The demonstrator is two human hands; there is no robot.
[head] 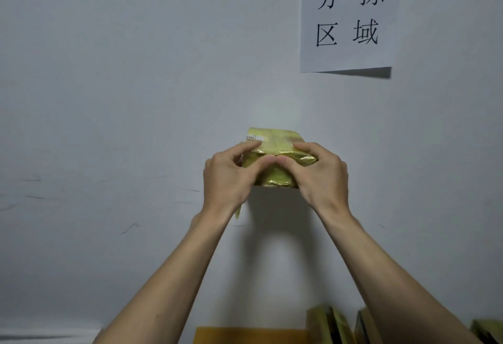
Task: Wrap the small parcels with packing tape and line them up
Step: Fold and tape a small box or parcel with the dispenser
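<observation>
A small parcel covered in shiny yellow tape is held up in front of a pale wall. It carries a white label strip near its top left corner. My left hand grips its left side, fingers curled over the top and thumb pressing the front. My right hand grips the right side the same way, and the two thumbs meet at the middle of the front face. A loose strip of yellow tape hangs below my left wrist.
A paper sign with large black characters hangs on the wall at upper right. Along the bottom edge stand several yellow-wrapped parcels and a flat brown cardboard piece.
</observation>
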